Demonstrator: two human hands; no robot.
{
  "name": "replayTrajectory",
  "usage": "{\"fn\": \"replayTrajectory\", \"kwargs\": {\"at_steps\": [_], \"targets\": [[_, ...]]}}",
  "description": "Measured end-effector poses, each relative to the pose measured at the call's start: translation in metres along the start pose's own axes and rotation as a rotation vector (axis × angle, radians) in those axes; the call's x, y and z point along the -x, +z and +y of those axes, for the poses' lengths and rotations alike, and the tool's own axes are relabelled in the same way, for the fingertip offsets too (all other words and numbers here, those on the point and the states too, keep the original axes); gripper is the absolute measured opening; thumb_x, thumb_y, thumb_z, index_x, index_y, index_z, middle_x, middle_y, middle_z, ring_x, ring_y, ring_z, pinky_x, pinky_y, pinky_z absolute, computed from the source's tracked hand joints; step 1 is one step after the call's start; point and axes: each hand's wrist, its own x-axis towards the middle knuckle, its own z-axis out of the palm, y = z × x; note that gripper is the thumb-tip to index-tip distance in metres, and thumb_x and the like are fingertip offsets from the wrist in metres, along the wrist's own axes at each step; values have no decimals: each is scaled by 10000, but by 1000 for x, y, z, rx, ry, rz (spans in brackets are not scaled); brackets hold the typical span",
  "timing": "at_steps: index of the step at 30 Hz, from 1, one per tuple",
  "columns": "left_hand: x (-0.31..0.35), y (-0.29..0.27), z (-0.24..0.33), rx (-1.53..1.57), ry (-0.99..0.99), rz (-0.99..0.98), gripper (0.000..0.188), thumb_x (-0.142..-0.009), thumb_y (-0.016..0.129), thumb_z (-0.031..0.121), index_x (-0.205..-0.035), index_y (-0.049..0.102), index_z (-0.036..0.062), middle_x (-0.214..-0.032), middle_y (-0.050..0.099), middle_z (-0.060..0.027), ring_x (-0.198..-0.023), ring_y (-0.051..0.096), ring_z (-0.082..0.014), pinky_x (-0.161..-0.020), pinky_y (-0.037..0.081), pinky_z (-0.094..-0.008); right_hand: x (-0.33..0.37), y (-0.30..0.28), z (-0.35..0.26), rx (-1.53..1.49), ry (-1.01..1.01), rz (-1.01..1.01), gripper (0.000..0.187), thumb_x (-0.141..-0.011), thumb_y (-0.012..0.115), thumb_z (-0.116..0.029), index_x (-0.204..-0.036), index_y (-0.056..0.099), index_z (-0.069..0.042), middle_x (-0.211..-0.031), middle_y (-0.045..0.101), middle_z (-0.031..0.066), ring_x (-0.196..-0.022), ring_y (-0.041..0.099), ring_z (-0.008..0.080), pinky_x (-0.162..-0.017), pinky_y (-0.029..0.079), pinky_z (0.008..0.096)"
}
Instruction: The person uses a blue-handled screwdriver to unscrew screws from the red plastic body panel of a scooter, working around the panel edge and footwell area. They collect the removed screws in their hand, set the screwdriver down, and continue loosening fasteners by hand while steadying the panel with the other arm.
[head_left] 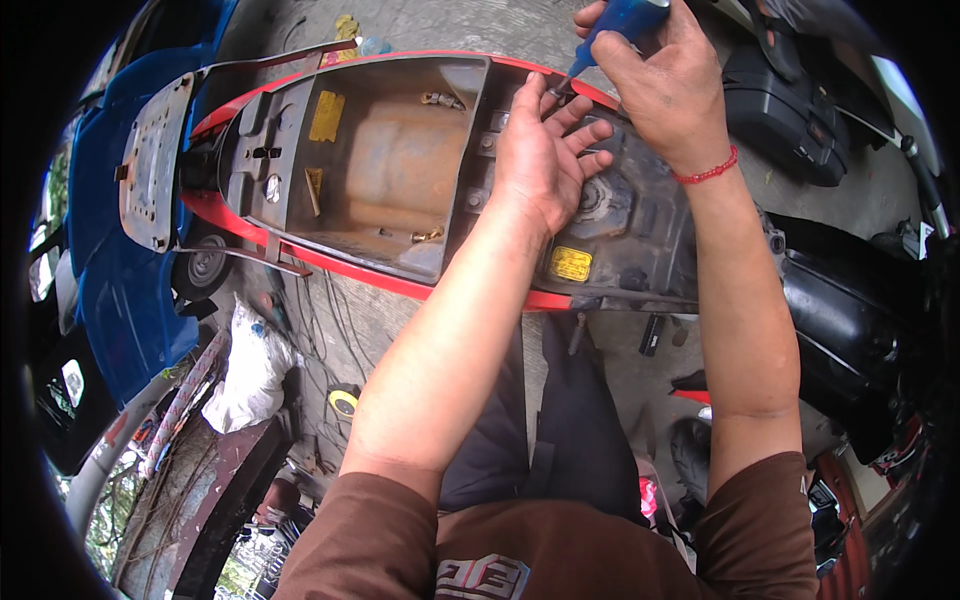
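My right hand [665, 85] is wrapped around a blue squeeze bottle [625, 22], held tilted with its narrow nozzle pointing down and left. Palm up, my left hand [545, 165] reaches over the red-sided motorcycle's open seat area. Its thumb and index finger are close together at a small dark metal piece [561, 90], whose kind I cannot make out; the other fingers are spread. The nozzle tip is right at this piece. Beneath the left hand lies the black fuel tank [640, 240], beside an open, rust-stained storage compartment [400, 150].
A metal rear rack [158, 165] sticks out at the bike's left end. The long black seat [840, 315] is at the right. A black case [785, 115] stands on the floor beyond the bike. Blue plastic panels [125, 250] and a white sack [250, 370] are at the left.
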Motion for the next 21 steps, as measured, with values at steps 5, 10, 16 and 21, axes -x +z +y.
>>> {"fn": "replayTrajectory", "kwargs": {"at_steps": [5, 10, 16, 21], "targets": [[0, -1, 0, -18, 16, -70, 613, -1055, 472, 544, -1386, 395, 34, -1156, 632, -122, -952, 658, -238, -755, 538, -388, 2, -3, 9, 42, -53, 18, 368, -903, 614, 22, -1263, 546, -7, -1051, 646, 84, -886, 620, 116, -780, 556, 260], [0, -1, -1, -52, 8, -71, 609, -1050, 488, 558, -1371, 392, 49, -1184, 618, -135, -964, 659, -250, -750, 546, -387, -4, -3, 13, 18, -115, -8, 355, -909, 614, 5, -1259, 551, -4, -1060, 651, 86, -896, 625, 116, -786, 557, 260], [0, -3, 0, -19, 2, -98, 624, -1048, 487, 569, -1378, 374, 52, -1180, 607, -140, -974, 655, -254, -746, 547, -381, 8, -6, 0, 148, -3, -15, 343, -913, 626, -13, -1249, 560, -2, -1067, 655, 85, -907, 626, 121, -807, 555, 272], [-1, -1, 1, -1, 12, -92, 615, -1053, 488, 543, -1401, 359, 52, -1147, 603, -136, -943, 667, -260, -723, 546, -385, 7, 2, 6, 54, -149, 21, 369, -921, 615, -10, -1281, 535, -9, -1055, 651, 81, -886, 626, 115, -778, 556, 262]]}}
